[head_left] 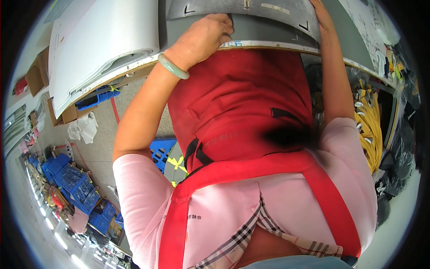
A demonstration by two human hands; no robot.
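At the near edge of the worktable [286, 43], my left hand [209, 32] is closed, its fingers pressed together low over the grey surface. A small dark bit shows by the fingertips; what they hold is too hidden to name. Just beyond lies a curved grey template panel [268, 14], with small dark L-shaped corner marks and slots. My right hand [321, 14] grips the panel's right end, its fingertips partly cut off by the picture's top edge. A pale green bangle [173, 66] circles my left wrist.
A large white sheet roll [105, 40] rests on the table at left. Blue plastic crates [74, 186] stand on the floor at lower left. Yellow strips [368, 130] hang under the table at right, beside dark plastic bags [396, 157]. My red apron [242, 98] touches the table edge.
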